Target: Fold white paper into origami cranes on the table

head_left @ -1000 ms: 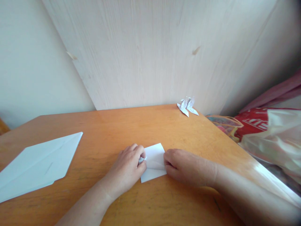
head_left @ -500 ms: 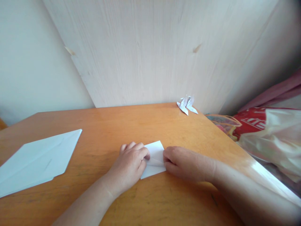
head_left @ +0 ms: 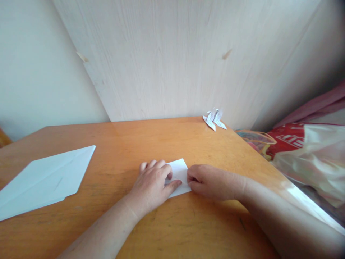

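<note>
Your right hand [head_left: 211, 181] is curled closed, thumb and forefinger together on the right edge of the paper [head_left: 178, 167]. Your left hand [head_left: 153, 183] lies over its left part, fingers bent, thumb stretched across it, a gap between thumb and forefinger; whether it pinches a layer, you cannot tell. The paper lies on the table [head_left: 129, 140] between your hands. Well to the left are larger sheets [head_left: 51, 180]; two folded shapes [head_left: 214, 120] sit at the far right corner.
</note>
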Demonstrator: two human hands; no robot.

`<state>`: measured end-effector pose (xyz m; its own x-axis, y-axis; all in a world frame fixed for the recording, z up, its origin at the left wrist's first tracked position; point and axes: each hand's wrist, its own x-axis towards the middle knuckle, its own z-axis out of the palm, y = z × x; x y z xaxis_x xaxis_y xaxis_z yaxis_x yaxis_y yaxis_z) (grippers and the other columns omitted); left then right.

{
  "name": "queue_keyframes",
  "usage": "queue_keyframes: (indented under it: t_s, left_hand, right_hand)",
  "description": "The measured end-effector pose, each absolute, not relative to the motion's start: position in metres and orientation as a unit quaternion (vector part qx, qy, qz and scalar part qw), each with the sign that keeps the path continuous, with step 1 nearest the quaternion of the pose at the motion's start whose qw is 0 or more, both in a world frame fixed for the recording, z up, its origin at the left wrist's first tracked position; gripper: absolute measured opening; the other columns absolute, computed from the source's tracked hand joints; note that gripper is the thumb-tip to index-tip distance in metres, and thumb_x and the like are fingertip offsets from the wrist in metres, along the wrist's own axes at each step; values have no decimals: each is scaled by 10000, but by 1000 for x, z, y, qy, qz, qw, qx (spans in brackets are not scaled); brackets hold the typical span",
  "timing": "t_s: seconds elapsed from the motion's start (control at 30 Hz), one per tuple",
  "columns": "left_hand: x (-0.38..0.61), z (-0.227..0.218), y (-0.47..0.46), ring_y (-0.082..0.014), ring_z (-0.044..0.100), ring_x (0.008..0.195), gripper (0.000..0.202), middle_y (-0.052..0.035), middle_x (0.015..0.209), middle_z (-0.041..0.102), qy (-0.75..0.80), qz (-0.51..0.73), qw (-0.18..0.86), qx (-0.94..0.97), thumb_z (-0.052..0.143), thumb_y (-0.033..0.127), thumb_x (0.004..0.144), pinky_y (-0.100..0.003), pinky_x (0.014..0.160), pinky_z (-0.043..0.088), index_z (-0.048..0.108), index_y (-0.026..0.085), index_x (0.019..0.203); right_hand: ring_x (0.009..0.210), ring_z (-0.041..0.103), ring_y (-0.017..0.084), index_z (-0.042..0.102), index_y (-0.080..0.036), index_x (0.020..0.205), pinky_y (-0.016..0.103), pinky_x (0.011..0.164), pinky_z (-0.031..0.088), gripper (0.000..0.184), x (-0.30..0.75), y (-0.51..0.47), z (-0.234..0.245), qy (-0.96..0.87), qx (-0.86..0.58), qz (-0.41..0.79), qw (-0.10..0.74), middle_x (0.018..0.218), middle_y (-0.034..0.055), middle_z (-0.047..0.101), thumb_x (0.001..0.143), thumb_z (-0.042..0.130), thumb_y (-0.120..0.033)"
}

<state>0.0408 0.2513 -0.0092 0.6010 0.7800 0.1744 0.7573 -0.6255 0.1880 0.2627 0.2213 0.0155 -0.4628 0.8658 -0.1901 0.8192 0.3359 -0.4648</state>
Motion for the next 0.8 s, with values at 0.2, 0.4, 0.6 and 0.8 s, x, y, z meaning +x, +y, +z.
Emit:
queue_keyframes:
  t_s: [0.2,0.4,0.6,0.8]
  left_hand:
    - [41,-9,252,-250,530,930,297,-14,925,624,425,126,44,895,614,523,907,-369,778,296,588,234,845]
    - [41,-10,253,-248,530,927,301,-13,917,622,425,122,45,896,601,528,908,-376,789,295,590,234,846]
    - [42,-8,253,-247,530,930,307,-20,928,626,427,118,50,895,600,532,901,-379,797,301,587,232,839]
    - [43,-9,253,-249,537,926,299,-17,922,628,428,118,40,895,605,529,895,-388,804,308,587,235,839]
  right_hand:
    - [745,588,152,644,-175,821,249,656,400,185,272,230,16,-830,-477,283,64,862,43,698,874,468,-171]
    - [733,591,140,633,-198,895,223,610,399,132,278,236,7,-806,-501,299,99,842,6,686,821,530,-160]
    - [708,584,137,625,-203,900,222,570,359,145,276,235,5,-789,-532,294,86,821,1,680,778,563,-156]
    - [701,582,136,624,-203,885,225,562,347,144,275,234,7,-788,-541,283,76,820,3,679,759,574,-152]
